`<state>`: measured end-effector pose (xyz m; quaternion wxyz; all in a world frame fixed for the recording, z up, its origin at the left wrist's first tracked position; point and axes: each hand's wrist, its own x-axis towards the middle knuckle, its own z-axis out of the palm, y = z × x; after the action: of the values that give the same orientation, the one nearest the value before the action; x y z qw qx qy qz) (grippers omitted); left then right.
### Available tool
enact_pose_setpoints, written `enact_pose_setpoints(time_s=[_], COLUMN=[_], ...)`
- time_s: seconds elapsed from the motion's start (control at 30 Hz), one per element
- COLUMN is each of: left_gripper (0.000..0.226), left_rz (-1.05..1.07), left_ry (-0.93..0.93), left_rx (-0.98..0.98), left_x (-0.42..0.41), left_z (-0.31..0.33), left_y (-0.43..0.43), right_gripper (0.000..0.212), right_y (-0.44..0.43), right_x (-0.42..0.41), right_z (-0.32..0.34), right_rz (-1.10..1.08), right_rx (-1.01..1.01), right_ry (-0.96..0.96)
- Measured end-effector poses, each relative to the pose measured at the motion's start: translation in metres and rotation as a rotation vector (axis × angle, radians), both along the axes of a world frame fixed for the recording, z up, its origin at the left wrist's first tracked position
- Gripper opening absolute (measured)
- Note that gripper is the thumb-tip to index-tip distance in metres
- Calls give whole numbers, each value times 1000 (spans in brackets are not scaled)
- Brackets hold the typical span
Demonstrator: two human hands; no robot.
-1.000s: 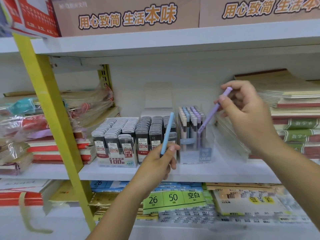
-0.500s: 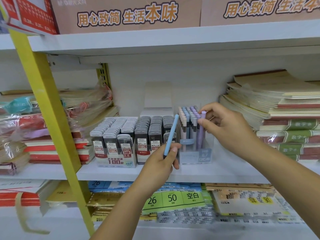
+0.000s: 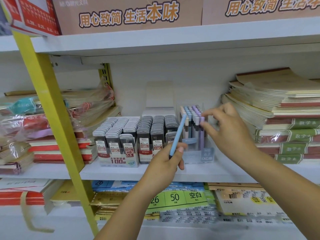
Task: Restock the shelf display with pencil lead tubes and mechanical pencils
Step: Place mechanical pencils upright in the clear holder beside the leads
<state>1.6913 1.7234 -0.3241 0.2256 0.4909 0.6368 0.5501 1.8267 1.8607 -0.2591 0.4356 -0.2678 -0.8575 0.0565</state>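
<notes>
One head-worn camera is looking forward and slightly downward, facing the white shelf (image 3: 121, 172) nearly square-on at close range. The shelving is filling the whole frame.

The long white shelf board (image 3: 121, 172) is smooth and painted, with a dull sheen, and the yellow upright post (image 3: 52, 104) has the same painted look. The pale blue mechanical pencil (image 3: 177, 135) and the lilac mechanical pencil (image 3: 201, 134) are matt plastic. The clear plastic pencil box (image 3: 207, 153) is glossy. The dark lead tubes (image 3: 143, 134) are smoky see-through plastic with opaque grey caps. The stacked paper notebooks (image 3: 270, 90) look matt, some under shiny film. The crinkled clear plastic wrap (image 3: 90, 104) at left catches light. The brown cardboard box (image 3: 128, 14) above is dull.
</notes>
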Motion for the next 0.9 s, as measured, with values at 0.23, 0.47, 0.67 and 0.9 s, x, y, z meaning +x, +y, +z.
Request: enact_pose_setpoints(time_s=[0.23,0.47,0.67,0.9], left_gripper=[18,22,21,31], left_rz=[-7,211,150,219], left_ry=[112,134,-139,274], left_rx=[21,324,378,277], left_x=[10,6,-1,-9], left_z=[10,24,35,46], left_y=[3,-5,-17,-27], right_gripper=[27,17,18,19], right_y=[-40,-23,-28,-45], right_x=[-8,14,16,10], right_z=[10,40,22,14], right_rz=[602,599,594,380], right_rx=[-660,-521,-716,56], right_ry=[279,542,432,-121])
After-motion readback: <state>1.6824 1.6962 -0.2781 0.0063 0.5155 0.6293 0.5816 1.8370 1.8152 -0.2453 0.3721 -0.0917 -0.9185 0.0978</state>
